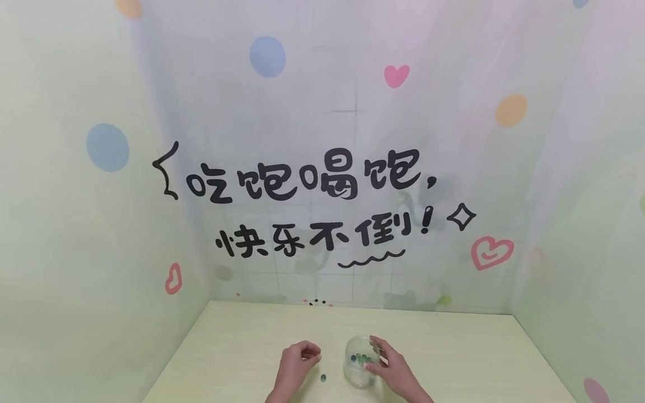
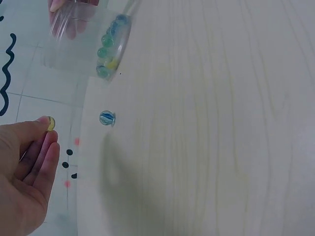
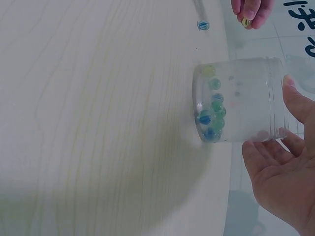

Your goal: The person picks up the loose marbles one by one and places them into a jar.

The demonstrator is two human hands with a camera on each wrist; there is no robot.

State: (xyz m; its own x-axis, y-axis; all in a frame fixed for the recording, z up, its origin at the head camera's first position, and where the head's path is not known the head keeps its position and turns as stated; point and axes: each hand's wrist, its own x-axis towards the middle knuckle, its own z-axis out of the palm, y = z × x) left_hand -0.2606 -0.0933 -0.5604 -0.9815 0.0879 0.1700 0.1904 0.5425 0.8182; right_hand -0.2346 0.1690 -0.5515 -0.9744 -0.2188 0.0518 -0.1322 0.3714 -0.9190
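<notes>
A clear plastic jar [image 3: 248, 101] stands on the table with several blue, green and yellow glass marbles [image 3: 217, 118] gathered at its bottom. My right hand [image 3: 283, 167] holds the jar from its right side, thumb by the rim and fingers against the wall. Between the thumb and fingertips of my left hand [image 2: 29, 172] a yellow marble [image 2: 51, 123] is pinched, raised above the table and to the left of the jar. One blue-striped marble [image 2: 107, 118] lies loose on the table, between the left hand and the jar.
The pale wood-grain table [image 1: 242, 341] meets a printed backdrop [image 1: 312, 112] at its far edge. Black lettering, hearts and coloured dots cover that backdrop, which also closes off the left and right sides.
</notes>
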